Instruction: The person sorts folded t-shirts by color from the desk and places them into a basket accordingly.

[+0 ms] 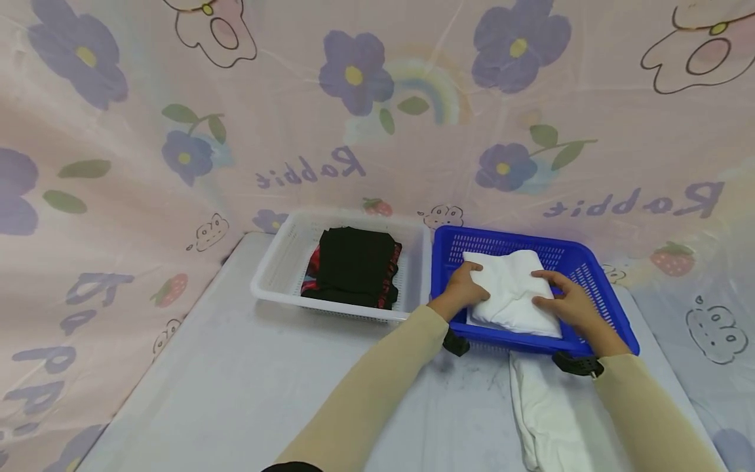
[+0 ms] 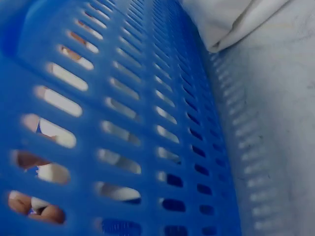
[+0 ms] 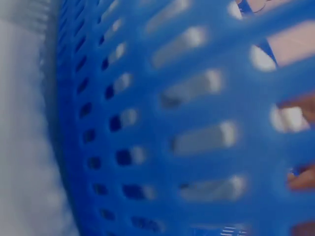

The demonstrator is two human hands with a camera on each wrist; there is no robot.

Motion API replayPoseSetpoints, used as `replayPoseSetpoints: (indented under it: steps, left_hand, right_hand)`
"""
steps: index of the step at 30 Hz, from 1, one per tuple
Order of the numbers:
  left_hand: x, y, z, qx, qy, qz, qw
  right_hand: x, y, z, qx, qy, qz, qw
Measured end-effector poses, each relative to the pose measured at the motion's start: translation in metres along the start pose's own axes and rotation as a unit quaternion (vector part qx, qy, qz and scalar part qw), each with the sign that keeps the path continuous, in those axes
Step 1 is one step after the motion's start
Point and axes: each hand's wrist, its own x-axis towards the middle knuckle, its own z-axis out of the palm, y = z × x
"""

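Pale tabletop (image 1: 224, 393), crossed by two beige sleeves (image 1: 371, 387). Nearest, a loose white cloth (image 1: 548, 419) is laid partly under the right arm, in front of a blue basket (image 1: 519, 342). Inside that basket, a folded white cloth (image 1: 510, 292) is touched at its left side by the left hand (image 1: 463, 288) and at its right by the right hand (image 1: 573, 307). On each, thumb and forefinger are spread apart over the fabric; how the half-hidden other fingers lie cannot be told. Settling the folded cloth appears to be the step in hand; an even release and upward lift would be called for next. Just left, black and red garments (image 1: 356, 265) are stacked in a white basket (image 1: 330, 307). Behind everything, a flower-printed curtain (image 1: 283, 131) is hung
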Motion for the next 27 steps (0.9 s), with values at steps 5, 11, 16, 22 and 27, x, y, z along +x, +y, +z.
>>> replayPoseSetpoints:
  steps: [5, 11, 16, 22, 27]
  left_hand:
    - [-0.0001, -0.0013, 0.0009, 0.023, -0.008, -0.020, 0.9995]
    - [-0.0010, 0.0000, 0.0006, 0.071, -0.029, -0.045, 0.9961]
    - [-0.0032, 0.0035, 0.0001, 0.099, -0.040, -0.042, 0.9934]
    - [-0.0034, 0.0032, 0.0015, 0.117, -0.051, -0.033, 0.9913]
    - [-0.0004, -0.0011, 0.0039, 0.134, -0.052, -0.029, 0.9892]
  right_hand:
    - [0.0033, 0.0036, 0.0027, -0.016, -0.043, 0.030, 0.999]
    - [0.0026, 0.0014, 0.0017, -0.019, -0.056, 0.049, 0.997]
    - [0.0002, 0.0001, 0.0010, -0.023, -0.064, 0.064, 0.996]
    - [0.0006, 0.0022, 0.0050, -0.038, -0.056, 0.074, 0.995]
    - [0.0019, 0.0024, 0.0081, -0.052, -0.060, 0.089, 0.993]
